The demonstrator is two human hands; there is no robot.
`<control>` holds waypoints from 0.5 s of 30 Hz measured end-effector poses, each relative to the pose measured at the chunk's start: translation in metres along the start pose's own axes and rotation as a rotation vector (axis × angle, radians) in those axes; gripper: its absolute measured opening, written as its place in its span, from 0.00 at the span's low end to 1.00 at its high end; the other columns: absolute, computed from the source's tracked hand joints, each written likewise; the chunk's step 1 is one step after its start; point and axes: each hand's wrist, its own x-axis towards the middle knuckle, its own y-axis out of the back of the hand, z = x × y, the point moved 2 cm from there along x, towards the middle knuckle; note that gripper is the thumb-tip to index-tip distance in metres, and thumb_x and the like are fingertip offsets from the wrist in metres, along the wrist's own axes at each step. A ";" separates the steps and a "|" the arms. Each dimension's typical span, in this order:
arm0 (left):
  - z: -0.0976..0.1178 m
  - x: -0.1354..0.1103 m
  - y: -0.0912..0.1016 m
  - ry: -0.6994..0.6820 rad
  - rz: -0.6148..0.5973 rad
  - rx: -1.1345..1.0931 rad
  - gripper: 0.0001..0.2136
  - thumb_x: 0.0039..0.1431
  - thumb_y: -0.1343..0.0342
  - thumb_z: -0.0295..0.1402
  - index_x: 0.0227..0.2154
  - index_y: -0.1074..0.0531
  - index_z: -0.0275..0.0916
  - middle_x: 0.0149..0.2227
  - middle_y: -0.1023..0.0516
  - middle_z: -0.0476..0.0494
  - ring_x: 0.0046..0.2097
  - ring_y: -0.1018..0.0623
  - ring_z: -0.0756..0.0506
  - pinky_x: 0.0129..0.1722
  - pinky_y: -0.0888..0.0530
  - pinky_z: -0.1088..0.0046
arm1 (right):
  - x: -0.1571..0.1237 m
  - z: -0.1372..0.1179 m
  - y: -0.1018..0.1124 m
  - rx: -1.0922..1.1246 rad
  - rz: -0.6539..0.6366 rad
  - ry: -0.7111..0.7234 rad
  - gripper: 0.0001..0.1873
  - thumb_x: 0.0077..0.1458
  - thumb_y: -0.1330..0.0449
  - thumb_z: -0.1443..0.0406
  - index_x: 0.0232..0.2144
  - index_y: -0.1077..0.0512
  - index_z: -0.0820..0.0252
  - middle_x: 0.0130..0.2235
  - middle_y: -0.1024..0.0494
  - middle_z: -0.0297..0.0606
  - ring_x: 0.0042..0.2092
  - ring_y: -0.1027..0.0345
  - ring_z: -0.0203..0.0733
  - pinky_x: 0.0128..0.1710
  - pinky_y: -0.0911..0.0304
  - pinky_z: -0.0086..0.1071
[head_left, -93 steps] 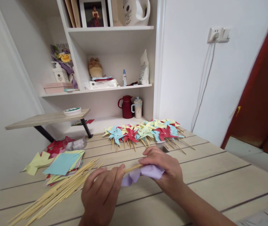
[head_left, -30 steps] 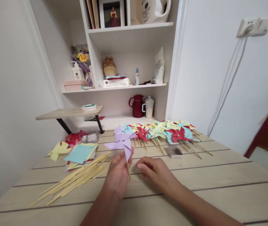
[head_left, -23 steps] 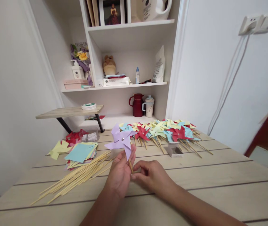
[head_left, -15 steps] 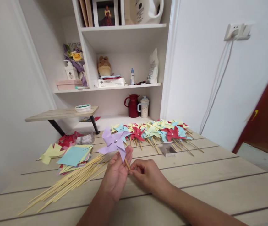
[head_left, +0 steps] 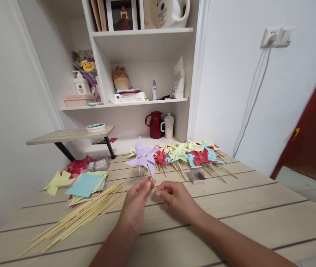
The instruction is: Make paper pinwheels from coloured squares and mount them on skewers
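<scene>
A lilac paper pinwheel [head_left: 143, 157] stands upright on a thin bamboo stick, held above the wooden table [head_left: 243, 207]. My left hand [head_left: 135, 205] pinches the stick just under the paper head. My right hand [head_left: 176, 196] pinches the lower end of the same stick from the right, fingers curled. Behind the pinwheel lies a row of finished pinwheels [head_left: 185, 154] in red, blue and yellow, sticks pointing toward me.
A bundle of loose bamboo sticks [head_left: 77, 215] lies at the left front. Behind it are a stack of coloured paper squares [head_left: 85, 185] and red scraps [head_left: 76, 167]. A small clear box [head_left: 196, 177] sits mid-table. Shelves with a red jug [head_left: 154, 125] stand at the back.
The lilac paper went from lying flat under both hands to standing as a pinwheel on its stick. My right hand came in and gripped the stick's lower end; the pinwheel moved farther away.
</scene>
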 end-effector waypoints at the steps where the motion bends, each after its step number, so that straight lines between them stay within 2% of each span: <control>1: 0.001 0.001 0.003 -0.035 0.052 0.025 0.16 0.47 0.30 0.35 0.39 0.20 0.34 0.43 0.17 0.35 0.49 0.20 0.43 0.57 0.31 0.66 | 0.003 0.001 0.005 0.011 0.023 0.001 0.10 0.52 0.40 0.63 0.22 0.30 0.60 0.18 0.35 0.27 0.21 0.44 0.32 0.24 0.47 0.27; 4: 0.005 0.007 0.016 -0.173 0.234 0.129 0.15 0.49 0.32 0.38 0.37 0.20 0.35 0.36 0.16 0.39 0.43 0.19 0.45 0.55 0.31 0.64 | 0.019 0.008 0.024 -0.037 0.129 -0.044 0.10 0.51 0.39 0.62 0.22 0.30 0.60 0.17 0.35 0.27 0.21 0.44 0.33 0.23 0.48 0.28; 6: 0.008 0.009 0.023 -0.257 0.303 0.213 0.16 0.50 0.34 0.41 0.37 0.21 0.35 0.31 0.17 0.43 0.38 0.20 0.46 0.51 0.30 0.65 | 0.032 0.015 0.035 -0.109 0.158 -0.129 0.09 0.51 0.39 0.63 0.22 0.30 0.60 0.17 0.35 0.28 0.20 0.44 0.33 0.23 0.49 0.28; 11: 0.012 0.011 0.029 -0.353 0.349 0.374 0.20 0.48 0.36 0.47 0.37 0.20 0.35 0.26 0.20 0.45 0.33 0.23 0.44 0.41 0.30 0.68 | 0.061 0.030 0.045 -0.159 0.177 -0.217 0.10 0.50 0.42 0.67 0.19 0.31 0.61 0.15 0.34 0.30 0.18 0.46 0.32 0.21 0.51 0.28; 15: 0.011 0.013 0.029 -0.416 0.331 0.584 0.15 0.53 0.40 0.43 0.36 0.21 0.37 0.26 0.20 0.44 0.32 0.23 0.42 0.35 0.31 0.69 | 0.074 0.038 0.037 -0.204 0.208 -0.250 0.14 0.49 0.41 0.68 0.14 0.34 0.61 0.14 0.34 0.31 0.18 0.44 0.32 0.21 0.49 0.28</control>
